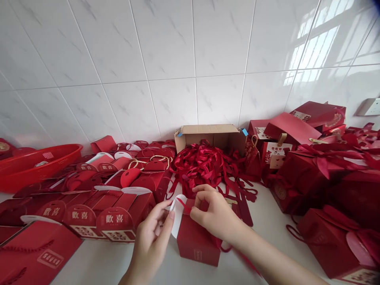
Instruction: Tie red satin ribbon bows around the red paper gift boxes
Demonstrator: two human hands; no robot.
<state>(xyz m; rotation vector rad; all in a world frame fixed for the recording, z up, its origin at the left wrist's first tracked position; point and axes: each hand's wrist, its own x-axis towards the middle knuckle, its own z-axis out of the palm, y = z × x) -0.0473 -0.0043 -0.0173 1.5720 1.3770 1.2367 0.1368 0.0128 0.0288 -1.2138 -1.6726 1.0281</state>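
A small red gift box (198,247) stands on the table right in front of me. My left hand (152,235) pinches the edge of its rounded flap (177,219), whose white inner side faces up. A red ribbon (181,203) runs from the flap to my right hand (215,213), whose thumb and forefinger are closed on it above the box. My right hand hides part of the box top. More ribbon trails from beneath my right wrist, and a dark red cord loop (226,248) hangs at the box's right side.
Behind the box, loose red ribbons (204,162) spill from a cardboard carton (208,130) against the tiled wall. Rows of red gift boxes (115,219) stand left, near a red plastic basin (63,152). Larger red boxes (297,130) and ribboned ones (326,241) are piled right.
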